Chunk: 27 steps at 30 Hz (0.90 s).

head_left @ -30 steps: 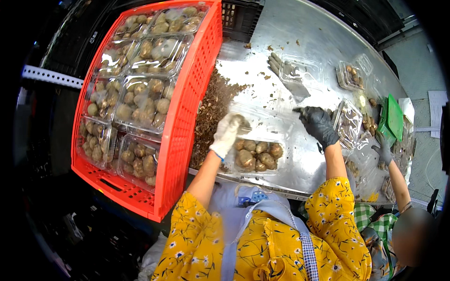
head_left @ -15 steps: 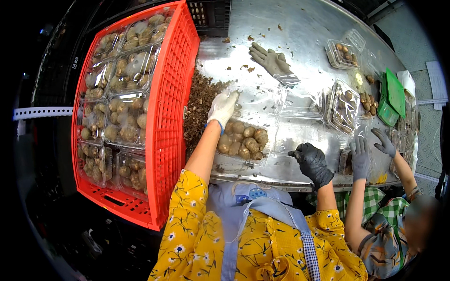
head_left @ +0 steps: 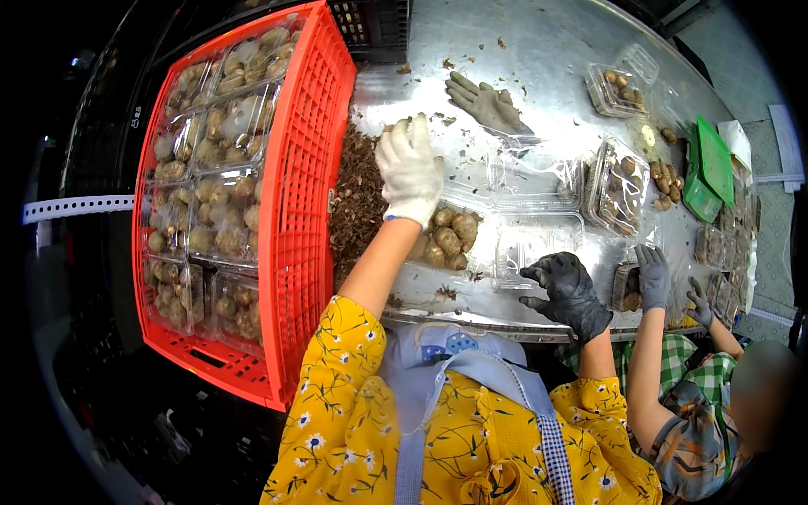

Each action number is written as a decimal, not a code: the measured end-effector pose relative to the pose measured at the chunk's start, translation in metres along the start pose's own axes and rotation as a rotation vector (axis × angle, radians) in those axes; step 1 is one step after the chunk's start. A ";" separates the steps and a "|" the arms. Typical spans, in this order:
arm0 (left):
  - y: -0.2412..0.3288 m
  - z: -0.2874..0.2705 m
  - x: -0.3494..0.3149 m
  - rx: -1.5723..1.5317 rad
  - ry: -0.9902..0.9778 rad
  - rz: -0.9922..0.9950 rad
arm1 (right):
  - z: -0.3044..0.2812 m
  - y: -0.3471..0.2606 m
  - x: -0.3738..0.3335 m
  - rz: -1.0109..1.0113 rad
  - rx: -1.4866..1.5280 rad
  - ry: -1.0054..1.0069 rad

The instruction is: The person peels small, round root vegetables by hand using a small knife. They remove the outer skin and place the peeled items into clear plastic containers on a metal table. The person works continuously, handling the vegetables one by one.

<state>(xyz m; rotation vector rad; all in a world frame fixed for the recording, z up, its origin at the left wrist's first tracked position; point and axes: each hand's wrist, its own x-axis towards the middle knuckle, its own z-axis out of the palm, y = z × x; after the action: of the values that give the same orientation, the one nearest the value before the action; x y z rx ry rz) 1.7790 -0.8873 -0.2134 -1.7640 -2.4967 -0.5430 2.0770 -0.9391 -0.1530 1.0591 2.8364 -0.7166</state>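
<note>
The fingers of the left hand, in a white glove, are stretched out and parted, the back of the hand upward; the palm is hidden, so I cannot tell whether anything lies beneath it. The right hand, gloved in black, has its fingers loosely curved, with a gap between thumb and forefinger, at the near right corner of a clear plastic box.

A cluster of brown tubers lies between the 2 hands, just beside the left wrist, which partly covers it. Left of that wrist, dark brown scraps are heaped against a red crate of packed clear boxes.

Farther up the metal worktop rests a grey glove. Right of the clear plastic box stands a filled container, with loose tubers and a green box beyond. At the right, 2 grey-gloved hands of a co-worker reach over the worktop.
</note>
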 end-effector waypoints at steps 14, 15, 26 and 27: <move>0.056 0.007 -0.062 -0.233 -0.197 0.373 | -0.048 -0.004 0.059 -0.047 0.294 -0.064; 0.058 0.007 -0.062 -0.215 -0.209 0.381 | -0.054 0.002 0.073 -0.052 0.356 -0.081; 0.056 0.011 -0.064 -0.177 -0.272 0.336 | 0.019 0.143 0.291 0.462 0.079 0.252; 0.054 0.005 -0.063 -0.209 -0.291 0.322 | 0.003 0.117 0.284 0.454 -0.048 0.264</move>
<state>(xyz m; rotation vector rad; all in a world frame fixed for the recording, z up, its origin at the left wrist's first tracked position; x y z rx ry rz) 1.8519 -0.9274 -0.2187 -2.4237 -2.3144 -0.5765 1.9323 -0.6882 -0.2557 1.8199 2.6230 -0.4949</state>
